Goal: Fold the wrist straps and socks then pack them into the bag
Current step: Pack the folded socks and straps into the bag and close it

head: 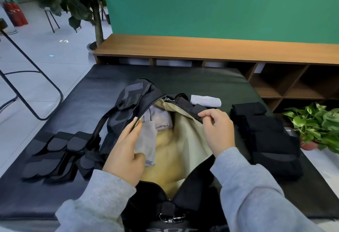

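Two hands are busy at the bag (128, 107), which lies unzipped on the black counter (211, 77). The right hand (216, 130) pinches the far zip edge and lifts it aside, I'd say to keep the mouth wide. The left hand (126, 147) reaches into the opening, its fingers fairly straight and its thumb pressing a folded grey sock (147, 140) against them, seemingly to lay it on the pale lining.

One more grey piece (161, 119) already sits inside near the far end, probably another sock. One white roll (205, 100) waits on the counter just behind the bag, close to the right hand's reach.

The black straps lie in two groups, one either side of the bag: a flat, overlapping spread (53, 154) on the left and a folded stack (271, 138) on the right. I cannot count the pieces in either; they merge into dark cloth. None appears packed yet, so much of the job seems left.
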Available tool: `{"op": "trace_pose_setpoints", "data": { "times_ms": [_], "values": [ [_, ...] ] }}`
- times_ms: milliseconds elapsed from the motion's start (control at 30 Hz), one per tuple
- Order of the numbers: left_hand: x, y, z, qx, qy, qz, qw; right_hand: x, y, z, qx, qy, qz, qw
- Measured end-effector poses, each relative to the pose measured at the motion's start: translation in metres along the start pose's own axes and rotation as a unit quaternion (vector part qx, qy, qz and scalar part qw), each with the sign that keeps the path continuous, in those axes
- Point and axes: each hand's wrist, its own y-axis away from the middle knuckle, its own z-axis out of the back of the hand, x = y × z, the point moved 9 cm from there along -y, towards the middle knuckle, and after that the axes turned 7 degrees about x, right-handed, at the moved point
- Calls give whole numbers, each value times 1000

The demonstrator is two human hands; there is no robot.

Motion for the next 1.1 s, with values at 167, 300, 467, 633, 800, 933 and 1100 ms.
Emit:
{"op": "trace_pose_setpoints", "data": {
  "times_ms": [167,300,467,633,800,933,1100],
  "values": [
    [-6,-5,-3,-20,0,-9,1000,-38,-18,7,-18,-47,-63,997],
    [-8,-10,-4,-22,-11,-22,999,-61,-44,2,17,-11,-88,996],
    [-6,-16,-3,-27,-28,-40,998,-84,-75,-18,95,115,-85,985],
    [-13,-19,-6,-26,-22,-68,997,-99,-97,-31,135,198,-72,968],
    [-22,-20,-8,-30,3,-96,995,-108,-114,-48,156,290,-28,944],
    [-21,-24,-11,-38,10,-107,993,-118,-127,-60,181,327,-36,927],
    [-18,-27,-12,-49,-6,-128,991,-128,-147,-73,208,372,-40,904]
  ]
}}
